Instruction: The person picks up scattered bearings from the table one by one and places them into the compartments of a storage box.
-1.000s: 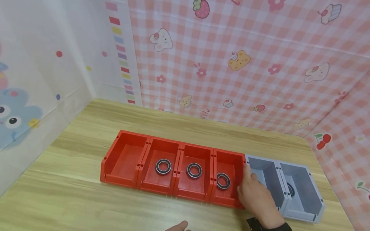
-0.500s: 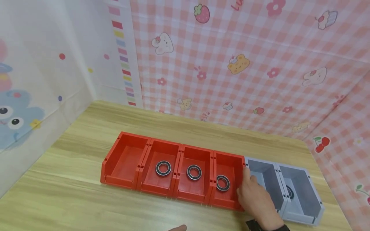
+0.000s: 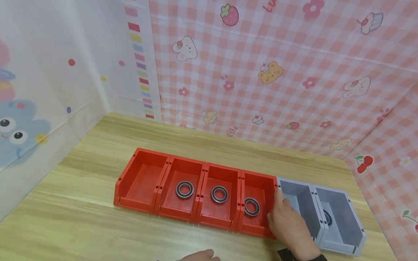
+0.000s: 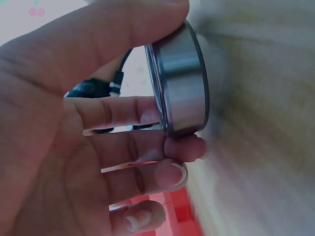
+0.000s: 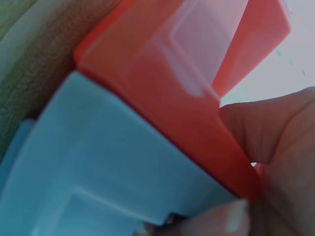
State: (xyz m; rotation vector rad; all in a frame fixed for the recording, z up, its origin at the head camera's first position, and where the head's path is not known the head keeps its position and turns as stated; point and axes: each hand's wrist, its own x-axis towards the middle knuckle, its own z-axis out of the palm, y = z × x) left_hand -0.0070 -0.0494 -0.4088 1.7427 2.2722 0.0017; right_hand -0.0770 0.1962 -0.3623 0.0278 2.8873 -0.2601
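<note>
In the left wrist view my left hand (image 4: 64,132) pinches a ball bearing (image 4: 184,81), thumb at one side of its rim and fingertips at the other. The head view shows just part of this left hand (image 3: 200,256) at the bottom edge, the bearing out of sight. My right hand (image 3: 290,223) grips the adjoining walls of the rightmost red bin (image 3: 255,232) and the grey bin (image 3: 302,194) beside it. Up close, the right thumb (image 5: 251,125) lies on the red wall and a finger on the grey side. A bearing (image 3: 251,207) lies in that red bin.
Three more red bins (image 3: 140,207) continue the row leftward. Two of them contain one bearing each, a left one (image 3: 184,190) and a right one (image 3: 219,194). A partly hidden bearing (image 3: 328,217) lies in the outer grey bin (image 3: 346,247). Patterned cloth (image 3: 209,65) stands behind the wooden table (image 3: 81,224).
My left hand dips at the bottom edge of the head view, then shows more again. The head view has tilted slightly. My right hand keeps its place on the bin walls; the bearings stay put.
</note>
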